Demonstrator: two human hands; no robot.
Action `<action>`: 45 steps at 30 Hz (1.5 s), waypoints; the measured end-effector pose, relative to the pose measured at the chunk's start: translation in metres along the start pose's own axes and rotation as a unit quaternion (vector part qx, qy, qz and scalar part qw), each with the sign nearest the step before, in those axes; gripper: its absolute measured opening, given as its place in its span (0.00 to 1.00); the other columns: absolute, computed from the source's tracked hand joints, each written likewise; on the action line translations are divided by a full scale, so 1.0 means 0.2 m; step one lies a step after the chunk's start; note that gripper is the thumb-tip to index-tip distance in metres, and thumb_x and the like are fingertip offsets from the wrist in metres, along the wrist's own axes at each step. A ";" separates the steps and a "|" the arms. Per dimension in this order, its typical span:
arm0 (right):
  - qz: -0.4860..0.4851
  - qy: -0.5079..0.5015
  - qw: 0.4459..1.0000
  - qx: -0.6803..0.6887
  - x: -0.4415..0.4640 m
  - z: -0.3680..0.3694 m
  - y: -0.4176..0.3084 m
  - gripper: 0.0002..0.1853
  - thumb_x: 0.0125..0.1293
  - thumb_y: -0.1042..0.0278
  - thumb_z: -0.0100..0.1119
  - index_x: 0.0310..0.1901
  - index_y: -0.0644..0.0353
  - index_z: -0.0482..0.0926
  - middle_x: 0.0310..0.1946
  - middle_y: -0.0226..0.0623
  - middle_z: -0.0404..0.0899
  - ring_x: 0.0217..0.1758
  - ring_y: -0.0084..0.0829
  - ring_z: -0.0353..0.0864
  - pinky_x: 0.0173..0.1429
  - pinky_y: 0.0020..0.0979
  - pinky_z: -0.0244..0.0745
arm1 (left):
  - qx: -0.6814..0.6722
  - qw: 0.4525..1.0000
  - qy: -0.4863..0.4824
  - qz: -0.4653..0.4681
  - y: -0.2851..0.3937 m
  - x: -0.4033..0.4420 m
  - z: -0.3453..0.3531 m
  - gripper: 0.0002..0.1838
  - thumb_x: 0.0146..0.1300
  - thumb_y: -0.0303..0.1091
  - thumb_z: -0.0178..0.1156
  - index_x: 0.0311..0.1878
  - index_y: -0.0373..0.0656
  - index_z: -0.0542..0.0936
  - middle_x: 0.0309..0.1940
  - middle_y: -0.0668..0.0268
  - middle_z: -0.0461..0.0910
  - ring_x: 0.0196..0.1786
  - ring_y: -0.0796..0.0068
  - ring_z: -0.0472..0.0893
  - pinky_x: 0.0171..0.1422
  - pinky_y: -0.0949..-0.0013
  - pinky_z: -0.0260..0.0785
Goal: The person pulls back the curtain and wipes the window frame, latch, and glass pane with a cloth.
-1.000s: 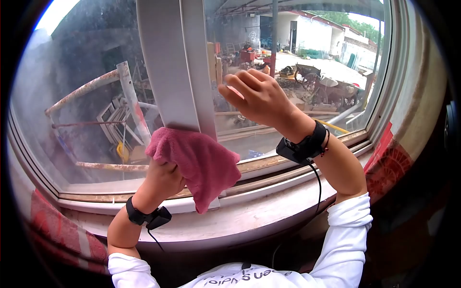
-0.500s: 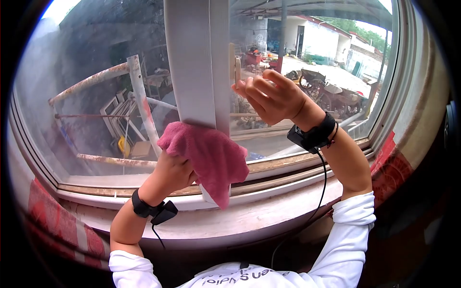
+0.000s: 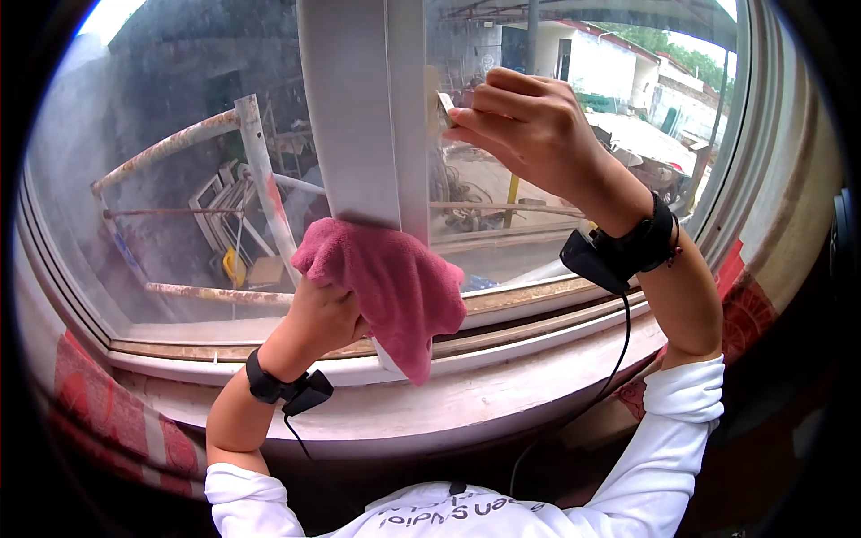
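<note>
A pink cloth (image 3: pixel 386 278) is bunched in my left hand (image 3: pixel 321 316), whose fingers are mostly hidden beneath it. The cloth lies against the lower part of the white window mullion (image 3: pixel 357 134) and hangs down over the bottom track. My right hand (image 3: pixel 543 121) is raised in front of the right pane (image 3: pixel 484 215). Its thumb and curled fingers close on the small pale window latch (image 3: pixel 446 106) at the mullion's right edge. Part of the latch is hidden by the fingertips.
A pale windowsill (image 3: pixel 377 408) runs below the bottom track (image 3: pixel 529 305). Patterned red curtains (image 3: pixel 117 417) hang at both sides. A black cable (image 3: pixel 625 341) trails from the right wrist device. Beyond the glass are a rusty metal frame (image 3: pixel 179 148) and yard clutter.
My right hand has moved up and to the right, turning at the wrist, and the latch now looks more tilted. My left hand and the cloth have stayed nearly still.
</note>
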State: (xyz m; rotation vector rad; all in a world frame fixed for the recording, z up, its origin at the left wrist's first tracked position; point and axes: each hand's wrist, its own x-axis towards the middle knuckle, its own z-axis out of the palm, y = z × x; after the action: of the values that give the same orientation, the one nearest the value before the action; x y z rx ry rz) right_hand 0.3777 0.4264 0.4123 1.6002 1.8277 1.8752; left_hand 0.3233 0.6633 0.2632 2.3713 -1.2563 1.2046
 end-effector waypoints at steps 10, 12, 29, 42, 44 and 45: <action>0.234 -0.049 0.940 0.242 0.06 0.00 0.18 0.12 0.57 0.64 0.56 0.25 0.64 0.80 0.16 0.30 0.72 0.19 0.19 0.73 0.22 0.17 0.66 | 0.045 0.999 0.001 0.012 0.00 0.01 -0.01 0.23 0.36 0.35 0.63 0.42 0.45 0.75 0.47 0.64 0.71 0.53 0.53 0.67 0.56 0.49 0.57; 0.287 -0.031 0.908 0.303 0.06 0.04 0.22 0.09 0.54 0.63 0.59 0.26 0.61 0.81 0.17 0.33 0.75 0.21 0.18 0.74 0.25 0.18 0.68 | 0.036 0.999 0.006 0.012 0.01 0.01 -0.01 0.23 0.36 0.36 0.63 0.41 0.46 0.75 0.47 0.64 0.71 0.53 0.54 0.68 0.56 0.49 0.57; 0.458 -0.030 0.831 0.314 0.06 0.03 0.22 0.16 0.51 0.56 0.62 0.22 0.63 0.81 0.09 0.27 0.72 0.11 0.14 0.66 0.16 0.18 0.61 | 0.040 0.999 0.015 -0.010 0.02 0.00 0.00 0.26 0.34 0.37 0.67 0.42 0.45 0.75 0.46 0.63 0.72 0.52 0.56 0.69 0.59 0.53 0.55; 0.366 -0.007 0.913 0.181 -0.18 0.03 -0.44 0.20 0.58 0.57 0.51 0.13 0.59 0.70 0.11 0.30 0.68 0.14 0.24 0.65 0.19 0.26 0.60 | -0.025 0.999 0.028 0.002 0.02 0.10 -0.03 0.20 0.38 0.30 0.63 0.40 0.45 0.76 0.41 0.64 0.75 0.47 0.59 0.72 0.54 0.57 0.60; 0.146 -0.015 0.980 0.136 -0.14 -0.01 -0.66 0.11 0.55 0.63 0.53 0.20 0.58 0.70 0.22 0.31 0.71 0.26 0.25 0.69 0.28 0.26 0.64 | -0.008 1.000 0.025 0.011 0.00 0.06 -0.03 0.20 0.38 0.30 0.62 0.40 0.44 0.76 0.41 0.64 0.75 0.47 0.58 0.72 0.54 0.56 0.60; 0.035 -0.018 0.993 0.108 -0.12 -0.03 -0.75 0.07 0.53 0.65 0.53 0.25 0.57 0.71 0.29 0.32 0.73 0.33 0.25 0.71 0.34 0.25 0.67 | 0.003 0.999 0.020 0.029 -0.01 0.04 -0.04 0.20 0.37 0.30 0.62 0.39 0.44 0.76 0.42 0.64 0.74 0.47 0.58 0.72 0.54 0.56 0.59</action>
State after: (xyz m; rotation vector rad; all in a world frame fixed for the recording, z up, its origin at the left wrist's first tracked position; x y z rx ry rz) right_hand 0.2968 0.4499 0.2849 1.7745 2.0460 1.7107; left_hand 0.3228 0.6626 0.2750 2.3169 -1.3179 1.2678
